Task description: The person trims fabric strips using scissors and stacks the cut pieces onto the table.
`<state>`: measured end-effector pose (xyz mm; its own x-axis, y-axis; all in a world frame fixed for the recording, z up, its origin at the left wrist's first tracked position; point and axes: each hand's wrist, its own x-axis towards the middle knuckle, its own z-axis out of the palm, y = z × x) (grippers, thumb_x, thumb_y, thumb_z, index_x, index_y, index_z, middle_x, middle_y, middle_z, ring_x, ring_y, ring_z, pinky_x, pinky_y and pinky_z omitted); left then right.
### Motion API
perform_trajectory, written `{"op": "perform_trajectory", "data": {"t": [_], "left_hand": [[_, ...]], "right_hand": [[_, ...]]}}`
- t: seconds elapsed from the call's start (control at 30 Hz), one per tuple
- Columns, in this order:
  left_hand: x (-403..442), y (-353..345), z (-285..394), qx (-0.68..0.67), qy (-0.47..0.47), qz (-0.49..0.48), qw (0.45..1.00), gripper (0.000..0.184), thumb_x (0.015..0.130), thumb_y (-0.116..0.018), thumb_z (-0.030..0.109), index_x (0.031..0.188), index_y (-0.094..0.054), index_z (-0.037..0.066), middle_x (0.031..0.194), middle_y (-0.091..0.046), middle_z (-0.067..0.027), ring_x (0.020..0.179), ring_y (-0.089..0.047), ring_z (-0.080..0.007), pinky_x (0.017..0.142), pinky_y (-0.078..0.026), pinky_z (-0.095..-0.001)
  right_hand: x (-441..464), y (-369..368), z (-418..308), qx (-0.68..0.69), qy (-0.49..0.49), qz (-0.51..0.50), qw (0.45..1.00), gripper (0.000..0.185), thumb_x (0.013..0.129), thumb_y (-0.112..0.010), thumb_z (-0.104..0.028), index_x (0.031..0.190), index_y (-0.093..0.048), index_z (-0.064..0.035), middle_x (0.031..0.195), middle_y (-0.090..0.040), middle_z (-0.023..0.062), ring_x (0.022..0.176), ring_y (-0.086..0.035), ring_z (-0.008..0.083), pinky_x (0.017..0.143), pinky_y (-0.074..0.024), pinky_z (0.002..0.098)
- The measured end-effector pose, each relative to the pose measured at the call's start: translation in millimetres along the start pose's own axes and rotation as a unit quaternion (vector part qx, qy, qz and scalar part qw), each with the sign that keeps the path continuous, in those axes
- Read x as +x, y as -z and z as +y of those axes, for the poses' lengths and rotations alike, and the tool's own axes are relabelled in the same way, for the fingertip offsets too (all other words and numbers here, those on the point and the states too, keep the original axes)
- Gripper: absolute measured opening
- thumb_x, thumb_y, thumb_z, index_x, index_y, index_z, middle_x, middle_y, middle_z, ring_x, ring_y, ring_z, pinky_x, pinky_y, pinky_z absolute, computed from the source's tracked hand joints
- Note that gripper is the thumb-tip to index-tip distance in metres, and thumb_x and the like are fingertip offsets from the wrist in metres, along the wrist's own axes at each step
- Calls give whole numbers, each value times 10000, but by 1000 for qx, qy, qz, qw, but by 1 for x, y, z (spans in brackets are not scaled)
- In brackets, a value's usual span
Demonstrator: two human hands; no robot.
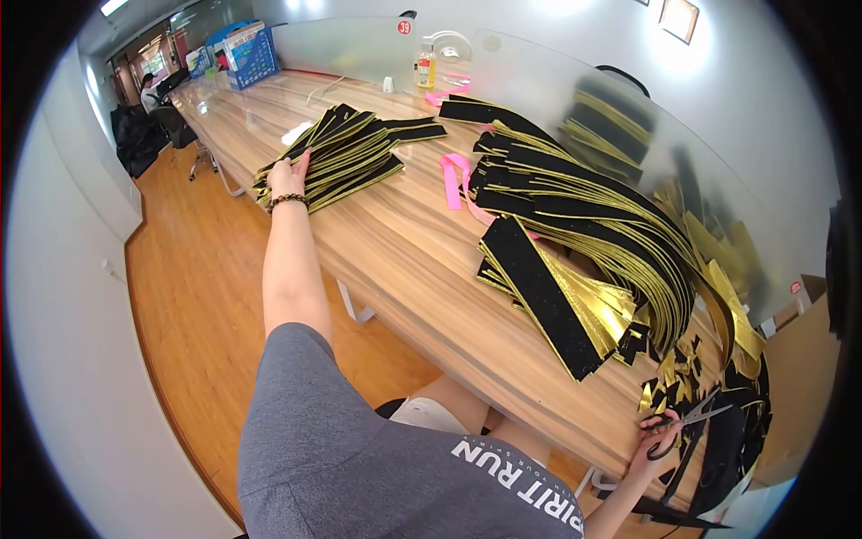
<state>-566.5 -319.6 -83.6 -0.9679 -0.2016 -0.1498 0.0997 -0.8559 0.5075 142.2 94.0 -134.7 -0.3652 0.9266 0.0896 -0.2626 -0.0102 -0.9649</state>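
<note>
My left hand (289, 177), with a beaded bracelet at its wrist, reaches to the near left end of a fanned pile of black-and-gold ribbon strips (346, 157). Its fingers are closed at the strips' edge; how many they hold is hidden. At the lower right, my right hand (654, 442) has its fingers through the handles of a pair of scissors (696, 415), whose blades are spread apart. Beside the scissors lie small black and gold offcuts (678, 373). A larger bundle of long strips (584, 202) curves across the table, with a shorter stack (548, 296) in front.
The long wooden table (395, 242) has a frosted divider (620, 117) along its back. Pink ribbon (453, 180) lies by the large bundle. A yellow bottle (426, 70) and a blue box (250, 56) stand farther back. Another person (150, 92) sits at the far left.
</note>
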Motion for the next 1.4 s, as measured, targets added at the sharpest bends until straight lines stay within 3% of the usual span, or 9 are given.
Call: {"op": "perform_trajectory", "data": {"t": [0.2, 0.4, 0.53, 0.7, 0.87, 1.0, 1.13, 1.27, 1.4], "left_hand": [[-2, -1, -6, 146, -37, 61, 987, 325, 801, -644, 143, 942, -492, -107, 821, -615, -208, 820, -619, -348, 627, -552, -360], [-75, -16, 10, 763, -485, -6, 427, 724, 678, -632, 575, 1189, -503, 78, 1242, -464, -129, 1200, -370, -277, 987, -259, -486], [-41, 7, -6, 892, -371, -130, 222, 687, 789, -379, 655, 1368, -265, 302, 1435, -244, -20, 1333, -172, -261, 1060, -64, -535], [-18, -2, -26, 871, -337, -36, 356, 563, 879, -286, 563, 1351, -315, 258, 1410, -295, -72, 1314, -222, -276, 1030, -102, -568], [-23, 5, -45, 906, -291, -70, 300, 583, 876, -251, 582, 1369, -279, 272, 1431, -242, -92, 1334, -169, -274, 1041, -61, -563], [-71, -31, -57, 766, -565, -83, 295, 481, 898, -388, 431, 1281, -431, 144, 1333, -398, -123, 1264, -312, -274, 1018, -169, -539], [-199, -72, -82, 540, -256, -468, 651, 269, 839, -587, 193, 1061, -597, 42, 970, -612, -118, 894, -585, -201, 725, -455, -284], [-304, -87, -105, 538, -363, -596, 473, 281, 723, -702, 182, 962, -623, 56, 875, -549, -87, 843, -528, -218, 721, -429, -312], [-328, -89, -129, 491, -444, -576, 480, 232, 623, -725, 53, 771, -550, 16, 844, -520, -104, 810, -502, -280, 707, -416, -359]], "right_hand": [[4, 5, 4, -7, -23, 16, 1000, 380, 905, -367, -499, 1020, -468, -152, 703, -480, -8, 657, -475, 108, 614, -323, 231], [11, 14, 14, -49, -17, 40, 998, 368, 911, -372, -480, 1029, -463, -143, 702, -474, -14, 643, -473, 96, 583, -314, 204], [10, 8, 11, -77, -13, 51, 996, 360, 917, -363, -472, 1036, -460, -146, 693, -469, -14, 621, -468, 88, 575, -312, 201], [7, 2, 11, -80, 7, 54, 995, 358, 917, -365, -467, 1030, -466, -143, 679, -473, -18, 613, -468, 84, 565, -303, 194], [19, 29, 30, -63, 28, 7, 998, 363, 897, -407, -470, 1016, -478, -134, 681, -477, 2, 616, -480, 112, 581, -370, 212], [16, 21, 23, -31, -16, 64, 997, 321, 891, -433, -445, 1025, -484, -158, 618, -489, 7, 553, -504, 145, 531, -401, 240], [14, 11, 16, -32, -8, 77, 996, 278, 907, -459, -338, 1070, -465, -113, 692, -524, 32, 616, -530, 151, 564, -410, 245], [4, -5, 3, -35, 5, 40, 999, 276, 902, -480, -302, 1077, -460, -91, 738, -530, 19, 659, -532, 121, 562, -370, 208], [0, -12, -6, -40, 15, 28, 999, 260, 893, -484, -277, 1064, -466, -81, 710, -526, 7, 631, -503, 76, 523, -321, 184]]}}
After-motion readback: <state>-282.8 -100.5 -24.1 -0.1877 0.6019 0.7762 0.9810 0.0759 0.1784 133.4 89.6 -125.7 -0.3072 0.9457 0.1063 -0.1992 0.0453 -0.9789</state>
